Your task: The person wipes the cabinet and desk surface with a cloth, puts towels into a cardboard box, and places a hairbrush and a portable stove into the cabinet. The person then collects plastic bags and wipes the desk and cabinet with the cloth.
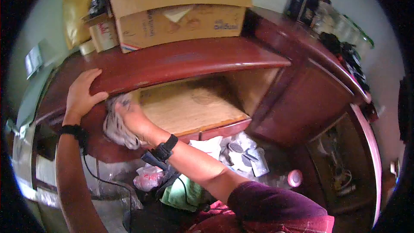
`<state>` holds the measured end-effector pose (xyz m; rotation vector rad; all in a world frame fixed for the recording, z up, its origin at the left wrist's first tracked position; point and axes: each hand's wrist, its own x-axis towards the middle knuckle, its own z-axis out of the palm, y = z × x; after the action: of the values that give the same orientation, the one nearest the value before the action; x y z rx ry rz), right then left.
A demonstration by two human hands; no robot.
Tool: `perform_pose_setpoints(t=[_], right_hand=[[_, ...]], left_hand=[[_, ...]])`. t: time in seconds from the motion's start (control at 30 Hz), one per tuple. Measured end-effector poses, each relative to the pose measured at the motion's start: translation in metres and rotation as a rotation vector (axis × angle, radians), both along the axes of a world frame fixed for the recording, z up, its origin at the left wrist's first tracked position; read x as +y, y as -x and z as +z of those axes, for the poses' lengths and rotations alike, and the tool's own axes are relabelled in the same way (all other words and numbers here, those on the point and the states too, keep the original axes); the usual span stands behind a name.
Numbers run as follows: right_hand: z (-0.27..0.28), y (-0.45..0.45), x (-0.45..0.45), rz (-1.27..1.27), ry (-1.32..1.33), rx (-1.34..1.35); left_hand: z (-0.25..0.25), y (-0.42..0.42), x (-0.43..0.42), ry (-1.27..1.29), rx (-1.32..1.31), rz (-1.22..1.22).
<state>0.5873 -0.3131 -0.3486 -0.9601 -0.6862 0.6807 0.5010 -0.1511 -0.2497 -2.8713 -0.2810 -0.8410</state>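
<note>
My right hand (134, 120) presses a grey-and-white cloth (117, 125) against the left edge of an open compartment (185, 105) in a dark red wooden cabinet (185, 62). Its fingers are closed on the cloth and partly hidden by it. My left hand (84, 92) rests on the cabinet's top edge, just left of the opening, with thumb and fingers apart and nothing in it. The compartment has a bare, pale wooden floor with a dark stain toward the back. Black bands circle both my wrists.
A large cardboard box (181, 23) and a smaller carton (103, 33) stand on the cabinet top. Below the compartment lie white plastic items (246, 157), a green bag (183, 194) and a pink-lidded jar (295, 178). An open cabinet door (366, 155) stands at the right. A black cable hangs by my left wrist.
</note>
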Motion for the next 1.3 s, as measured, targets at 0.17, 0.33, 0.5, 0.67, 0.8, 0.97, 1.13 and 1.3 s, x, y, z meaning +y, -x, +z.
perform_pose_setpoints(t=[0.17, 0.33, 0.5, 0.67, 0.8, 0.97, 1.13, 1.3], right_hand=[[0.039, -0.071, -0.152, 0.020, 0.503, -0.609], [0.108, -0.153, -0.264, -0.553, 0.490, -0.923], [0.154, -0.189, -0.262, -0.828, 0.785, -1.433], [0.170, -0.222, -0.262, -1.087, 0.684, -1.718], [0.123, -0.286, -0.252, -0.853, 1.175, -1.590], [0.133, -0.299, -0.265, -0.701, 1.134, -1.329], [0.126, -0.302, -0.325, -0.823, 1.035, -1.298], [0.112, -0.264, -0.362, -0.938, 1.215, -1.271]], left_hand=[[0.006, 0.002, -0.006, 0.028, -0.033, -0.013], [0.006, 0.002, -0.011, 0.071, -0.002, 0.024], [0.001, 0.000, -0.005, 0.018, -0.034, 0.016], [0.004, -0.002, -0.012, 0.120, -0.003, 0.038], [-0.001, -0.005, -0.004, 0.076, -0.034, 0.027], [-0.002, -0.002, -0.004, 0.084, -0.026, 0.003], [0.002, 0.001, -0.009, 0.094, -0.033, 0.015], [0.001, 0.002, -0.002, 0.086, -0.028, 0.002]])
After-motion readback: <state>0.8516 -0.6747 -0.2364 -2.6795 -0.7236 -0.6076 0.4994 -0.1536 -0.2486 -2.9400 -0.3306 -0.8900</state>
